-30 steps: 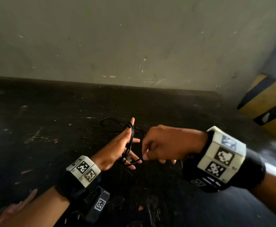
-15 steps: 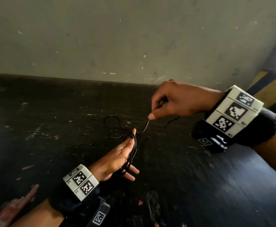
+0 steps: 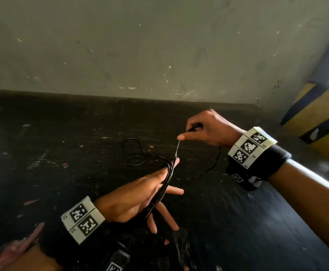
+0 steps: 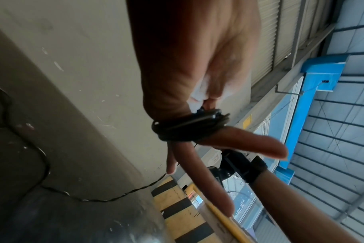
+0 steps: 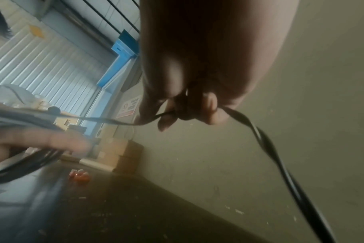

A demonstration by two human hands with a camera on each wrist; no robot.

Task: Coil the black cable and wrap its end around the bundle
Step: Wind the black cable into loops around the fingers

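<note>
Fingers (image 3: 187, 136) of our right hand (image 3: 208, 130) pinch the black cable (image 3: 176, 151) taut at two o'clock, feeding loops around our spread left hand (image 3: 140, 194), slack trailing on the desk (image 3: 62, 153) at eleven o'clock.

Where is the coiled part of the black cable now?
In the head view, the coil is looped around the left hand, low centre, below the right hand.

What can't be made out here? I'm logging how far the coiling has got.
- Turn count: the thin black cable overlaps on the left hand in the head view and bunches in the left wrist view.
- Cable end: hidden inside the right hand.
- Loose length: it blends into the dark scuffed tabletop.
- Right wrist view: the coil is blurred.
</note>
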